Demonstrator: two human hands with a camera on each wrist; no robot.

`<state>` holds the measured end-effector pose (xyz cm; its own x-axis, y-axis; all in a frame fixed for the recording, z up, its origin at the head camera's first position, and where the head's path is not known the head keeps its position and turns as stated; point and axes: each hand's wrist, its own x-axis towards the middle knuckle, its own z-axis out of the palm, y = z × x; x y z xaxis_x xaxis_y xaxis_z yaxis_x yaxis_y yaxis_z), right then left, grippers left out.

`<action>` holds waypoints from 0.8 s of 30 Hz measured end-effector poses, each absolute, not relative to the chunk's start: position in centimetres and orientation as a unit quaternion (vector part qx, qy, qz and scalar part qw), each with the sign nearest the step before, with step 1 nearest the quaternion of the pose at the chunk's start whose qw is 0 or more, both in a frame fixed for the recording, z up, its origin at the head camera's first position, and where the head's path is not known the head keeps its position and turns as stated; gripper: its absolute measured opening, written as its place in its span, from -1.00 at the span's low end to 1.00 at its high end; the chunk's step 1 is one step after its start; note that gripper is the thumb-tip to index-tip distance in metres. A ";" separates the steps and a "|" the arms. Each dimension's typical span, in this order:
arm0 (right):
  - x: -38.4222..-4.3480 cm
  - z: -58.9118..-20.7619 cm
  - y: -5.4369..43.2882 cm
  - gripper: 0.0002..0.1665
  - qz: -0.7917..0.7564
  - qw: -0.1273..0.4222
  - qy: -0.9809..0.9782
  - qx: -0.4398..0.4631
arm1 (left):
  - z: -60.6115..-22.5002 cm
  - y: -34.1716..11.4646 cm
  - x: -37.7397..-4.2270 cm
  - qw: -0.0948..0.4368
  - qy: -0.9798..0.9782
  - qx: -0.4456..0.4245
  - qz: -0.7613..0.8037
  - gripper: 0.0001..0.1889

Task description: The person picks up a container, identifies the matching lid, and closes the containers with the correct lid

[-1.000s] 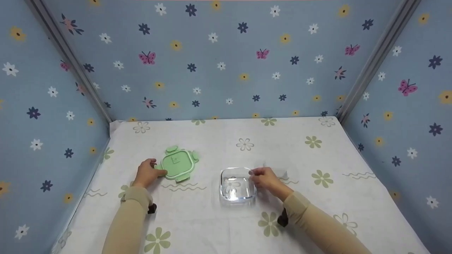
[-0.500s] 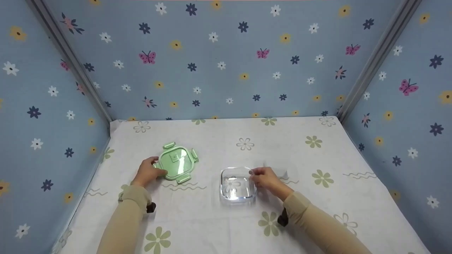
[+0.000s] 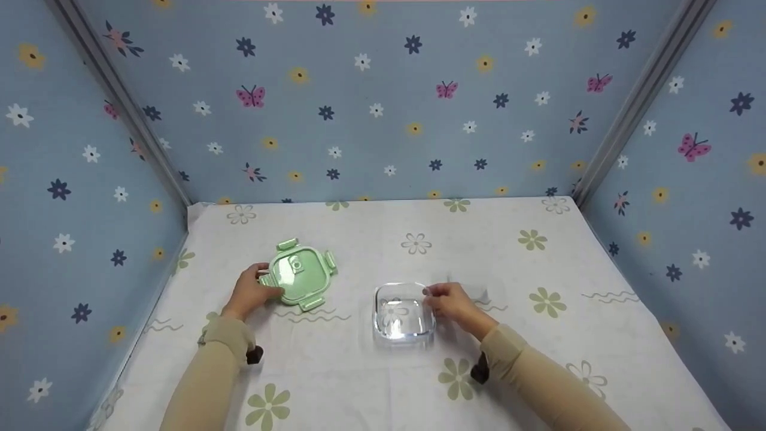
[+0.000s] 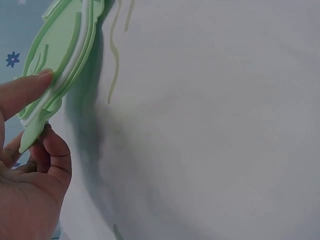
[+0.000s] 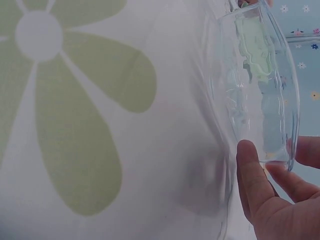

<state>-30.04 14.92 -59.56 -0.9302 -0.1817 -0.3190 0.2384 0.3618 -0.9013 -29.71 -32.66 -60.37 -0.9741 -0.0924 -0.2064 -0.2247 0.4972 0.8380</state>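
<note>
My left hand [image 3: 248, 293] pinches the left side of a light green snap-on lid [image 3: 308, 272], thumb on one face and fingers at the side flap. Flaps stick out around its edge. In the left wrist view the lid [image 4: 60, 45] stands off the cloth with a shadow below, and a white seal ring runs round the face toward the camera. To the right is a square clear glass food container [image 3: 404, 338], its open top up. My right hand [image 3: 452, 305] grips its upper right corner; in the right wrist view the fingers [image 5: 255, 175] lie along the glass wall.
A white cloth with green flowers [image 3: 335, 383] covers the table. Blue flowered panels [image 3: 383, 137] rise at the back and both sides, with grey metal posts [image 3: 128, 108] at the corners. Light through the glass falls on the cloth right of the container.
The left hand has tilted the lid, so its face now looks glossy and shows a small raised square. It has shifted slightly away from me. The right hand and the container stay put.
</note>
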 end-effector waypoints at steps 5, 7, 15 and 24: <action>-30.0 -59.5 15.0 -0.62 -0.571 0.188 0.799 0.006 | -60.4 -32.6 -29.6 0.050 0.862 -0.083 0.498 -0.08; -30.0 -59.6 15.0 -0.62 -0.570 0.189 0.800 0.005 | -60.3 -32.5 -29.6 0.045 0.862 -0.082 0.498 -0.09; -30.1 -59.5 15.0 -0.61 -0.565 0.190 0.803 0.007 | -60.4 -32.2 -29.6 0.025 0.859 -0.075 0.505 -0.12; -30.1 -59.5 15.0 -0.61 -0.557 0.191 0.808 0.010 | -60.1 -32.0 -29.5 0.017 0.854 -0.077 0.515 -0.15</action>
